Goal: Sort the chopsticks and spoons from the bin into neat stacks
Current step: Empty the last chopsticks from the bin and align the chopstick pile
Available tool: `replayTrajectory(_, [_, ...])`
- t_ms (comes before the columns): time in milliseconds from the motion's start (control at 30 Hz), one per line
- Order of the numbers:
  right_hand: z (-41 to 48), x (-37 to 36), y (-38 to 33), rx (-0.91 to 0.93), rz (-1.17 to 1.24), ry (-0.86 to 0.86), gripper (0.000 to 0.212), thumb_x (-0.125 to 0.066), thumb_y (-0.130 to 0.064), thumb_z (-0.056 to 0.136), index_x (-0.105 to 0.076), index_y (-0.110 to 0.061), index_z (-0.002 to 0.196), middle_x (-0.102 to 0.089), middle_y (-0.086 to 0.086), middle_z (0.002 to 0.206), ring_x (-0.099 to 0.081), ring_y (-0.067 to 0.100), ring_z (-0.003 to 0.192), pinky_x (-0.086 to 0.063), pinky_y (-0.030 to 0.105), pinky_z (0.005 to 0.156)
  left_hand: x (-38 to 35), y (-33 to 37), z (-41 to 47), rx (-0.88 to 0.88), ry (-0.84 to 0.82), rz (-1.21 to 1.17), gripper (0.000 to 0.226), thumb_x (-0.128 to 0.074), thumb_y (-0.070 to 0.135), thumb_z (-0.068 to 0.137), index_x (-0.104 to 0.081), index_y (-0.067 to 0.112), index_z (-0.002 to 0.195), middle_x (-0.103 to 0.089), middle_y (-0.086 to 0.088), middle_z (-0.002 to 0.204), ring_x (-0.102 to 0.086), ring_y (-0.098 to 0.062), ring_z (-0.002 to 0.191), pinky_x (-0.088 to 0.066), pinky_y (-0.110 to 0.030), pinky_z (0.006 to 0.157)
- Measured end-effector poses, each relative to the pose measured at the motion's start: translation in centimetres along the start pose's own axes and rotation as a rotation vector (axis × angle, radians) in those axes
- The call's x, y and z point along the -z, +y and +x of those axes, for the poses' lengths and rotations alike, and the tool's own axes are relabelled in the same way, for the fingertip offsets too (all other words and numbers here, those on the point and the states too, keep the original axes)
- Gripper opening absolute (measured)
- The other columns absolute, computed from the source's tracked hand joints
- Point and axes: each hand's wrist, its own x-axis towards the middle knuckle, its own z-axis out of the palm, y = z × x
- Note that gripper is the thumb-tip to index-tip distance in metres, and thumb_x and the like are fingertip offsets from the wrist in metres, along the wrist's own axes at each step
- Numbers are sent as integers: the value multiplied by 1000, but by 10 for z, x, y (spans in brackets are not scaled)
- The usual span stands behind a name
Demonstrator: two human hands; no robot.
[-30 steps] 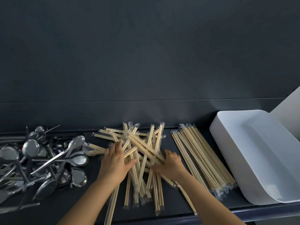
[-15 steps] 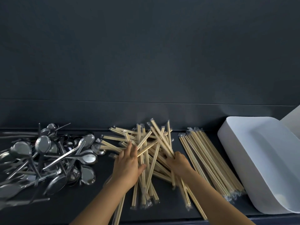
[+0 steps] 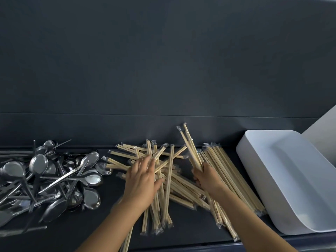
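Our right hand [image 3: 207, 177] curls its fingers tightly round a small tilted bundle of plastic-wrapped pale wooden chopsticks [image 3: 191, 144], their far ends lifted off the dark counter [image 3: 109, 224] and their near ends hidden under the wrist. Our left hand [image 3: 141, 180] lies with its fingers spread wide on the loose, criss-crossed pile of wrapped chopsticks [image 3: 181, 186]. The aligned stack of wrapped chopsticks [image 3: 231, 179] sits just beside the right hand, against the tipped white plastic bin [image 3: 263, 179]. We judge the slick wrappers the main risk: a pair could slide out of the grip and drop crosswise. The bundle's trailing ends could also drag neighbours from the pile or knock the aligned stack askew. If the left hand sweeps outward, it may push strays into the heap of shiny metal spoons [image 3: 60, 179], which touches the pile's left edge.
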Motion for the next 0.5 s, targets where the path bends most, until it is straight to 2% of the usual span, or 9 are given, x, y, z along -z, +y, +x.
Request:
replayTrajectory(67, [-6, 7, -3, 50, 31, 12, 13, -56, -22, 93, -51, -12, 100, -54, 5, 73, -49, 14, 59, -43, 27, 55, 0, 7, 3, -98, 51, 1, 64, -36, 55, 90, -32, 23, 145, -24, 5, 154, -18, -18, 142, -17, -38, 115])
replayTrajectory(133, [-14, 15, -9, 97, 83, 30, 15, -59, -24, 92, -52, -11, 94, -51, 2, 67, -45, 12, 54, -39, 26, 51, -1, 13, 5, -167, 24, 8, 58, -38, 52, 92, -35, 25, 144, -29, 7, 152, -20, -16, 141, -15, -36, 116])
replayTrajectory(267, [-29, 32, -27, 199, 253, 98, 22, -64, -25, 88, -49, -14, 77, -41, -3, 55, -38, 10, 48, -39, 23, 47, -8, 17, 9, -271, -104, 66, 52, -37, 45, 97, -25, 32, 146, -18, 9, 156, -8, -17, 144, -9, -43, 119])
replayTrajectory(400, [-33, 46, -38, 281, 407, 149, 27, -64, -29, 88, -46, -15, 73, -40, -3, 55, -39, 10, 49, -38, 21, 47, -13, 24, 9, -348, -233, 92, 50, -30, 42, 100, -16, 36, 148, -8, 13, 157, 2, -17, 146, 1, -46, 118])
replayTrajectory(500, [-34, 51, -38, 314, 470, 167, 26, -61, -30, 90, -45, -14, 76, -41, -1, 59, -40, 11, 52, -43, 21, 52, -10, 33, 10, -361, -178, 100, 43, -33, 36, 101, -30, 32, 144, -26, 11, 153, -12, -15, 144, -5, -43, 119])
